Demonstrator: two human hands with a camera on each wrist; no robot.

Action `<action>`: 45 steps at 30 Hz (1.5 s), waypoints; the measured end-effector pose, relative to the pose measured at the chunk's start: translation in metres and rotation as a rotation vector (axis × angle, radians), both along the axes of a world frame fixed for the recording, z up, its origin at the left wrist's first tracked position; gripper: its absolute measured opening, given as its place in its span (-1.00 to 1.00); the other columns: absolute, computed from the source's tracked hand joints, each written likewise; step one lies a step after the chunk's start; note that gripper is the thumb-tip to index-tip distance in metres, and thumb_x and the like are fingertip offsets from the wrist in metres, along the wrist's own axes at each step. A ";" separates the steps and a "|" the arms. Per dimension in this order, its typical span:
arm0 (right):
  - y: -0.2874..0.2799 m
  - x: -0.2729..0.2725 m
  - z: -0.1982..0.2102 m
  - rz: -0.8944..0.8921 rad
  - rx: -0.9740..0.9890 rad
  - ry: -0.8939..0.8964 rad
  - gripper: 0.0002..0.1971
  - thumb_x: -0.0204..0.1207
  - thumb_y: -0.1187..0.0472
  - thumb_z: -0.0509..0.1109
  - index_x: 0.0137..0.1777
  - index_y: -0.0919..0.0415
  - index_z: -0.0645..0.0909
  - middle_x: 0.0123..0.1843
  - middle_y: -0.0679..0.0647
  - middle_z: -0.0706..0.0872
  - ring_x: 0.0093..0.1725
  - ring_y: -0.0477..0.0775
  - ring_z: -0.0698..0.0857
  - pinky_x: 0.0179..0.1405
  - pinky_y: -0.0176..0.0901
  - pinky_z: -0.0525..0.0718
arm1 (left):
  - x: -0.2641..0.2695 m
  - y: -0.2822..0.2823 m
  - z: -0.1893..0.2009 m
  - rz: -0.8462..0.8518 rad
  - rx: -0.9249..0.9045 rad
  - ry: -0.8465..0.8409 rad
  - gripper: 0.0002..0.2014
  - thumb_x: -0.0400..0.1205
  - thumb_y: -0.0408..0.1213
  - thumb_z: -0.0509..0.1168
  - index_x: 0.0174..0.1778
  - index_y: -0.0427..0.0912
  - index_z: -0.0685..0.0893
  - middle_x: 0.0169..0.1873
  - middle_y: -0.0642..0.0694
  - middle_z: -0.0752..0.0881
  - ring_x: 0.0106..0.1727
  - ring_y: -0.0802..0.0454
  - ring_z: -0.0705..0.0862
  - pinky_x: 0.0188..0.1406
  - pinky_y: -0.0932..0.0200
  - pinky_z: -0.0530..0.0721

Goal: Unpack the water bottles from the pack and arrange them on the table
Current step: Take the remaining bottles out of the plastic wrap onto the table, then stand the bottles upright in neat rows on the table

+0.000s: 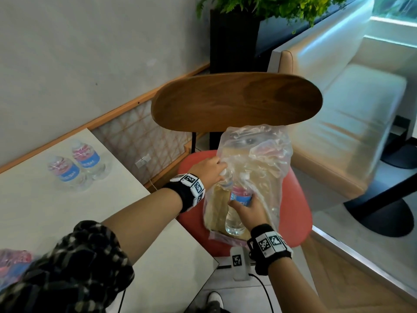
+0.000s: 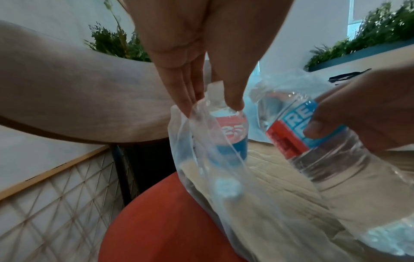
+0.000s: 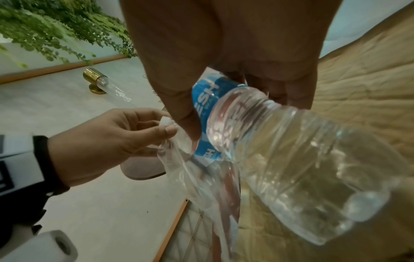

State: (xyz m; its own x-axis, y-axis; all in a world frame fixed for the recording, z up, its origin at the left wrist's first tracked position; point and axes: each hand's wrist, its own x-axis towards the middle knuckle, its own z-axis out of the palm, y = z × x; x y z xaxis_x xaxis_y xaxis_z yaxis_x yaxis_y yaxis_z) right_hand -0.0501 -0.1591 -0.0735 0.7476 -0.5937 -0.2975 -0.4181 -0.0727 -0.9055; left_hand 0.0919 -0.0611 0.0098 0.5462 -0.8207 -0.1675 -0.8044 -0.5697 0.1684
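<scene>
The clear plastic pack wrap (image 1: 257, 159) stands on a red chair seat (image 1: 300, 199). My left hand (image 1: 219, 167) pinches the wrap's torn edge (image 2: 208, 101) between thumb and fingers. My right hand (image 1: 242, 203) grips a water bottle (image 1: 236, 214) round its blue and red label, tilted, at the wrap's opening. The right wrist view shows this bottle (image 3: 280, 159) base toward the camera, with my left hand (image 3: 165, 129) beside it. Another labelled bottle (image 2: 230, 131) shows through the wrap. Two bottles (image 1: 65, 171) (image 1: 86, 158) stand on the white table (image 1: 67, 218).
The chair's wooden backrest (image 1: 234, 100) rises just behind the wrap. A blurred plastic bundle with red print (image 1: 13, 263) lies at the table's near left. A beige sofa (image 1: 352, 114) and a black table base (image 1: 381, 213) are to the right. A planter (image 1: 234, 35) stands behind.
</scene>
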 end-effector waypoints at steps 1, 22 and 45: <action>0.000 0.000 0.002 0.006 0.003 -0.007 -0.56 0.31 0.10 0.56 0.14 -0.04 0.48 0.02 -0.07 0.71 0.05 0.04 0.71 0.16 0.12 0.67 | 0.002 0.001 0.001 -0.007 0.039 -0.037 -0.64 0.67 -0.08 0.22 0.31 -0.21 0.52 0.15 -0.18 0.61 0.16 -0.16 0.62 0.08 -0.06 0.64; 0.081 -0.029 0.026 0.482 0.129 -0.233 -0.38 0.15 0.60 0.55 0.15 0.14 0.45 -0.08 0.02 0.68 -0.11 -0.15 0.69 -0.12 -0.30 0.69 | -0.039 0.154 0.064 0.131 0.209 0.032 -0.63 0.63 0.09 0.19 -0.18 -0.19 0.40 -0.20 -0.17 0.58 -0.18 -0.16 0.56 -0.23 0.04 0.49; 0.248 -0.004 -0.014 0.741 -0.057 -0.031 -0.28 0.27 0.36 0.61 0.32 -0.08 0.33 0.18 -0.06 0.61 0.17 0.03 0.61 0.18 -0.11 0.55 | -0.065 0.313 0.068 0.121 0.442 0.107 -0.59 0.62 -0.21 0.32 0.41 -0.15 0.56 0.29 -0.17 0.65 0.24 -0.17 0.61 0.06 0.08 0.53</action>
